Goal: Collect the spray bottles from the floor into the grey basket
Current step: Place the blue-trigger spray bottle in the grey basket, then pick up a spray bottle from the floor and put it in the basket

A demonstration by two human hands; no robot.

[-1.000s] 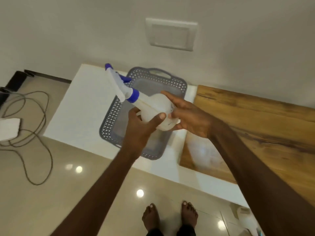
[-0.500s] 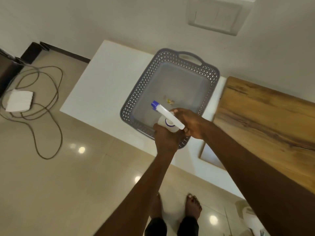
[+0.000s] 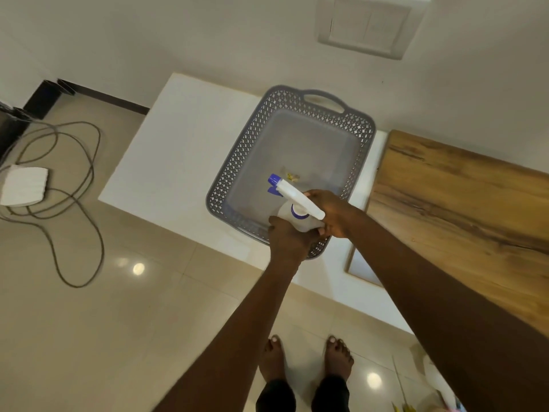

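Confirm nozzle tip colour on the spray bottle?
Blue. The spray bottle has a blue nozzle tip on its white head, clearest in the head view, over the grey basket.

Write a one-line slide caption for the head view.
Both hands, left and right, lower a white spray bottle into the near end of the grey basket on a white table.
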